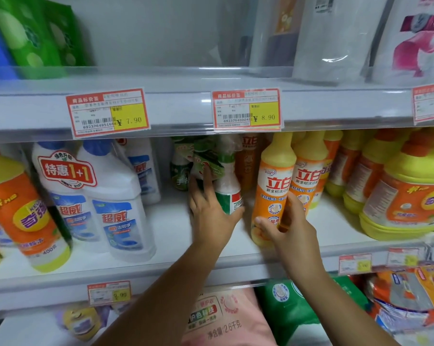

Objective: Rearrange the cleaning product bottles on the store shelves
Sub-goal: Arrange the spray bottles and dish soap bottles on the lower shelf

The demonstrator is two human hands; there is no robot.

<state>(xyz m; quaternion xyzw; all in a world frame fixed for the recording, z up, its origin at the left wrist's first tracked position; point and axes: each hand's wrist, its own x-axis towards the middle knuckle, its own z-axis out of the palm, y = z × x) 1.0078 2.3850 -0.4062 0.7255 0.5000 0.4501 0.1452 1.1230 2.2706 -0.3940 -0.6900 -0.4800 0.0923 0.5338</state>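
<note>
I judge the job to be in the middle. On the middle shelf (166, 248), the yellow-capped orange-and-yellow dish soap bottles toward the right end stand upright in a fairly tidy row, and the big yellow and orange jugs (405, 196) beyond them look settled. Toward the left end things are less neat: the paired white toilet-cleaner bottles with blue caps (106, 196) lean, as does the orange bottle with a yellow base (23, 211) beside them. A bare patch of shelf lies between that group and my hands, so spacing and straightening are still left to do.

My left hand (211, 211) is wrapped round the lower body of a white bottle with a green-and-red label and a crumpled green film round its neck (227, 186); that grip is clamped on it, thumb on the near side, fingers (206, 181) reaching behind. The bottle stands mid-shelf, well back from the front edge, upright or nearly so, with more green-labelled bottles just behind it.

My right hand (285, 226) closes on the front yellow-capped orange dish soap bottle (273, 188), low on its body, near the front edge. This bottle is tall and slim, its neck tapering to a yellow cap, its label printed with large red characters. It touches its twin on the right.
</note>
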